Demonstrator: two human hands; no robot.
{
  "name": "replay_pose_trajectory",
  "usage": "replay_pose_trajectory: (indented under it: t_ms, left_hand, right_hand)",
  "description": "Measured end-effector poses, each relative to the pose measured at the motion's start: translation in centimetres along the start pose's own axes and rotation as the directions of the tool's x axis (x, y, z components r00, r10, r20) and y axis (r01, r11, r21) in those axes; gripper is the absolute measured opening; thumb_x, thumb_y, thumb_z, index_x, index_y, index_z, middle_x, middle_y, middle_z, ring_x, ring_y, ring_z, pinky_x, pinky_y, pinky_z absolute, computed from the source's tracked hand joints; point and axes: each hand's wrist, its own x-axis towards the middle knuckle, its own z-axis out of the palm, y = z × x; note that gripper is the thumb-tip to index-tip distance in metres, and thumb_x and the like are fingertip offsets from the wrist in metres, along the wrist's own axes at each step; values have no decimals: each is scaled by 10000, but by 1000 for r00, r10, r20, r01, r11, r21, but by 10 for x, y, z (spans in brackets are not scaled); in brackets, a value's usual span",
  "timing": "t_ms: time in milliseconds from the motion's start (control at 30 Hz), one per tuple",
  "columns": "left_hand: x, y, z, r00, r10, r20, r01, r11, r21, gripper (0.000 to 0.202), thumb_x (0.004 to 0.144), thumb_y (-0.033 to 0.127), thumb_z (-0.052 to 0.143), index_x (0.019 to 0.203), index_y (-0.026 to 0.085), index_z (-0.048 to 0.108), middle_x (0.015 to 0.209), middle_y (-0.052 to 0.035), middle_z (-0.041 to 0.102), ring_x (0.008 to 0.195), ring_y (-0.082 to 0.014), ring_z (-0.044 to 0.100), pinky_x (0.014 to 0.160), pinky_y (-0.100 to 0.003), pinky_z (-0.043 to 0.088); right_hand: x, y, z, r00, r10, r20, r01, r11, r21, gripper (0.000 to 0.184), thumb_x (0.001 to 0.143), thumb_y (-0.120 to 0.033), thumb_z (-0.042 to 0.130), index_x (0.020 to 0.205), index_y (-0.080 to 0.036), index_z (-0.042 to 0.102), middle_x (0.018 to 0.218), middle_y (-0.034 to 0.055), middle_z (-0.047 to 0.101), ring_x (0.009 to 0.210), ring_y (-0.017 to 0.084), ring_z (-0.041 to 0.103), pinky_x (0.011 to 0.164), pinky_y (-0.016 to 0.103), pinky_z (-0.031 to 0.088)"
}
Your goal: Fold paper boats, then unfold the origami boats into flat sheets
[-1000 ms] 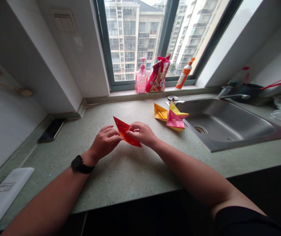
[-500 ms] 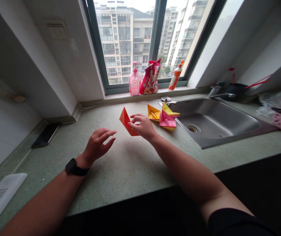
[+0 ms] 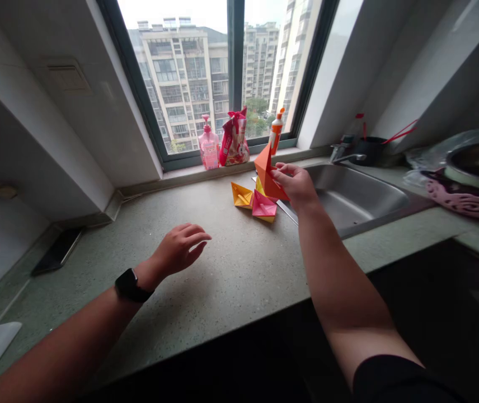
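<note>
Midway between the counter's front and back edges, left of the folded papers, the left hand (image 3: 184,246) is off the orange paper boat (image 3: 264,170), which it touched a second ago; its fingers are loosely curved, thumb apart, holding nothing. On the counter (image 3: 231,291), toward its back edge and beside the sink's near-left side, sit the amber paper boat (image 3: 242,197) and the pink paper boat (image 3: 264,206), with the yellow paper boat (image 3: 258,187) mostly hidden behind. Above them, the right hand (image 3: 297,183) now carries the orange one alone, pinched by its right side, so the two-handed handling appears over for this piece. One tip points up toward the window (image 3: 235,67); its long axis slants down from there rightward, toward the sink (image 3: 287,212).
</note>
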Motion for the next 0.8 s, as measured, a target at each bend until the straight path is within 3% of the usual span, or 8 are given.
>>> replay_pose_trajectory:
  t_ms: [167, 333, 533, 667, 800]
  left_hand:
    - [72, 21, 53, 981, -170, 90, 171, 985, -3, 195, 1053, 264, 694, 1236, 241, 757, 1185, -70, 789, 1007, -233, 752, 852, -362, 614]
    - [128, 42, 104, 934, -303, 191, 298, 953, 57, 246, 1039, 232, 698, 1281, 229, 737, 1293, -84, 767, 1087, -259, 766, 837, -350, 602]
    - [146, 49, 135, 887, -382, 258, 383, 923, 50, 193, 1072, 177, 576, 1150, 243, 740, 1198, -68, 809, 990, -244, 785, 749, -316, 545]
    - [148, 48, 146, 896, -385, 222, 397, 918, -9, 144, 1096, 252, 584, 1128, 245, 724, 1105, -78, 826, 937, -255, 788, 746, -319, 537]
    - [148, 47, 156, 916, -366, 164, 388, 912, -131, 181, 1083, 264, 641, 1255, 236, 690, 1175, -79, 831, 977, -252, 797, 774, -319, 567]
  right_hand:
    - [3, 22, -26, 982, 191, 12, -190, 964, 186, 593, 534, -587, 996, 758, -230, 579, 968, 40, 757, 821, 209, 701, 733, 362, 612]
    - [1, 29, -33, 978, 201, 48, -204, 975, 88, 582, 533, -603, 976, 731, -235, 571, 965, 47, 764, 825, 199, 687, 749, 336, 589]
    - [-2, 33, -36, 973, 219, 78, -214, 975, -66, 488, 576, -563, 930, 733, -228, 612, 877, 38, 745, 776, 190, 658, 701, 310, 542]
    - [-4, 37, -32, 964, 225, 139, -205, 968, -147, 422, 626, -546, 879, 750, -233, 625, 838, 32, 737, 781, 199, 667, 703, 306, 540]
    - [-4, 39, -32, 965, 224, 139, -192, 958, -212, 366, 679, -520, 849, 770, -233, 641, 820, 26, 738, 773, 200, 669, 701, 304, 541]
